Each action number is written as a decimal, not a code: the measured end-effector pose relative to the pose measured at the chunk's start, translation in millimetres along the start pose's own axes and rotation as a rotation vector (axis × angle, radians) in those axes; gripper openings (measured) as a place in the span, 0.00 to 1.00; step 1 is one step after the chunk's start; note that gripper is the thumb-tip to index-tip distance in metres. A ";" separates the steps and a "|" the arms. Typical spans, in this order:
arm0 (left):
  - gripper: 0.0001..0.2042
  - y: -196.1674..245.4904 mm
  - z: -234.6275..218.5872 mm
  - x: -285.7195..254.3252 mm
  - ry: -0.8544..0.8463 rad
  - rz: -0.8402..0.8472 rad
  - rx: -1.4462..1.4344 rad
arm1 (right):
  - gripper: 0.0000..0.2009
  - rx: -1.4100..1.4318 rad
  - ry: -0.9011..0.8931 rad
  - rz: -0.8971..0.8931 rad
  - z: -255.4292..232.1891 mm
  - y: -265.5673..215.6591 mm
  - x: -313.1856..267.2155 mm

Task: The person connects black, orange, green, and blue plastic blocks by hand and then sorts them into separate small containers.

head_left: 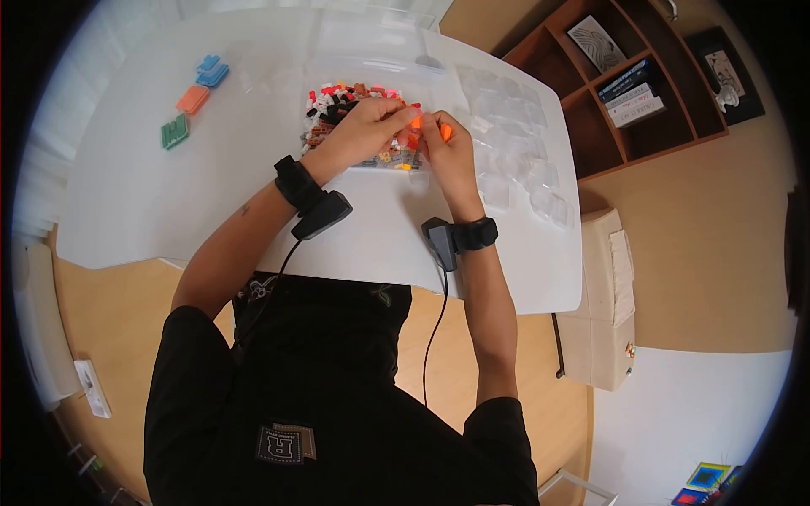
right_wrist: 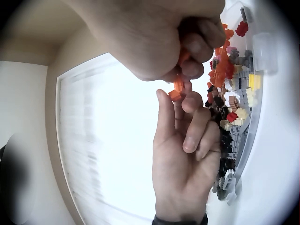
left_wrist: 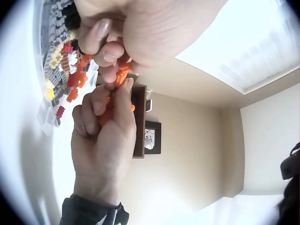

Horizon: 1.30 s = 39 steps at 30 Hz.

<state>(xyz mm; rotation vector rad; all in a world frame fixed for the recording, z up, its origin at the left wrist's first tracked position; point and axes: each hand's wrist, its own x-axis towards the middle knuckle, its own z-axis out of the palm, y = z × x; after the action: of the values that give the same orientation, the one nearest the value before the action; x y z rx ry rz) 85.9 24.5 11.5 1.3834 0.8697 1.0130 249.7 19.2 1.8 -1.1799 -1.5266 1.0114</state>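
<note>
Two hands of mine meet over the desk (head_left: 152, 202), nearly fingertip to fingertip. With my left hand (head_left: 364, 131) I pinch a small orange toy brick (right_wrist: 174, 95) between thumb and curled fingers, leaving hardly any gap. My right hand (head_left: 453, 160) is drawn in tight, thumb against forefinger, gripping a second orange brick (right_wrist: 179, 83) right against the first; I can't tell whether the two are joined. More orange pieces (left_wrist: 106, 115) sit tucked under my right fingers.

Just beneath is the clear plastic box (head_left: 363, 72), with a heap of mixed toy bricks (head_left: 333, 110) in it: grey, black, white, red, brown, yellow. Out to my right lie clear plastic containers (head_left: 504, 126); further off to my left, a blue piece (head_left: 213, 71), an orange block (head_left: 193, 99) and a green piece (head_left: 175, 132).

My worry is the fingertip hold: pressed off-centre, a brick this small could spring loose and vanish among the orange ones in the heap. If I relax my right fingers to adjust, the tucked pieces could spill. A low wrist might also nudge the box's near edge.
</note>
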 end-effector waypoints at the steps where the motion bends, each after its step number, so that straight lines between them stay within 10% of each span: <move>1: 0.14 -1.0 -0.1 0.3 -0.009 -0.003 0.028 | 0.16 0.000 -0.001 0.000 0.5 -0.4 -0.4; 39: 0.11 14.4 -0.3 0.4 -0.139 -0.041 -0.116 | 0.12 0.138 -0.158 0.036 9.6 5.2 -5.3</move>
<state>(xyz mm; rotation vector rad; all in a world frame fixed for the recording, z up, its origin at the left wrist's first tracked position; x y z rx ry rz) 85.0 24.0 25.9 1.3157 0.7229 0.9105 242.0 14.4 -6.4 -1.0552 -1.5345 1.2389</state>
